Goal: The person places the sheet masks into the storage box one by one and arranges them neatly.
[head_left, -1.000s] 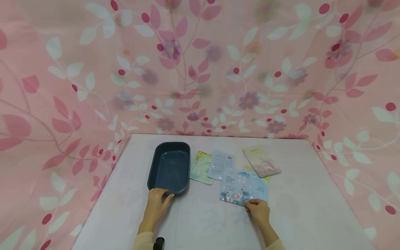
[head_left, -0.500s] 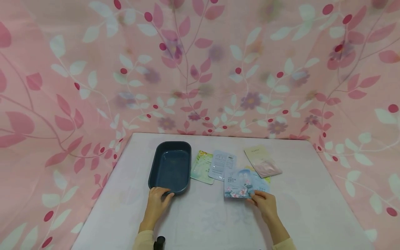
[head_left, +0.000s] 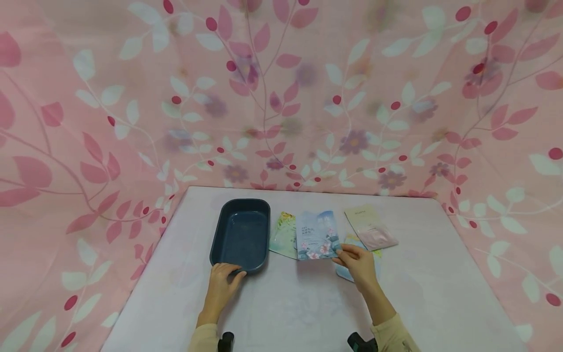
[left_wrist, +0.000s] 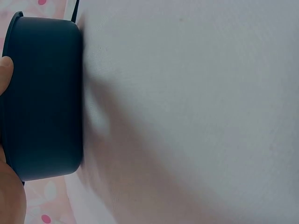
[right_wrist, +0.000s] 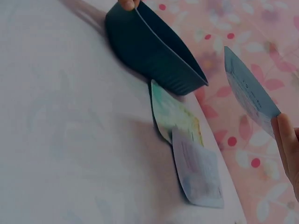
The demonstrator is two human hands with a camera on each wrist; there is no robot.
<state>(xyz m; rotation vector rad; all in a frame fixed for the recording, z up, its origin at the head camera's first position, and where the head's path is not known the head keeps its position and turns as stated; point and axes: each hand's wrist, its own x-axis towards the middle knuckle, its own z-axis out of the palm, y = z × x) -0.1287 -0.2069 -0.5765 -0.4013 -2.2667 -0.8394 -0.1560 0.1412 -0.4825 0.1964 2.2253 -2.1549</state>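
Note:
My right hand (head_left: 358,266) pinches a blue floral sheet mask packet (head_left: 317,234) by its lower right corner. The right wrist view shows that packet raised off the table, tilted. My left hand (head_left: 222,288) grips the near rim of a dark blue rectangular basin (head_left: 242,239), thumb (left_wrist: 5,74) on the rim. A green packet (head_left: 282,239) lies right of the basin, partly behind the held one. A pale packet with printed text (right_wrist: 201,175) overlaps the green one and is hidden in the head view.
Under and beyond my right hand lie a light blue packet (head_left: 344,272) and a yellow-edged one (head_left: 353,240). A beige and pink packet (head_left: 369,227) lies farther right. The table (head_left: 431,293) has a white cover, with a pink floral cloth (head_left: 281,98) behind it.
My right hand has lifted the blue floral packet from the pile and carried it left and away from me, uncovering the light blue packet. My left hand stays on the basin.

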